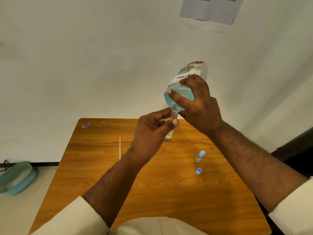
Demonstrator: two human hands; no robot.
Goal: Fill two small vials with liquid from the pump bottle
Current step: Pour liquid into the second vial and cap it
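Observation:
My right hand (198, 102) grips a clear bottle (182, 89) of blue liquid, tipped neck-down over the far part of the wooden table (152, 184). The pump head is off; the bare neck meets the mouth of a small clear vial (170, 133), held upright between thumb and fingers of my left hand (152, 131). A little pale liquid sits in the vial's bottom. To the right on the table, a second small vial (199, 156) with a blue cap lies on its side. A loose blue cap (198, 170) rests just in front of it.
A thin white tube (120, 148) lies on the table left of my left wrist. A small blue-white scrap (85, 125) sits at the far left corner. A teal basin (17, 178) stands on the floor at left. The wall is close behind, with a paper notice (210, 9).

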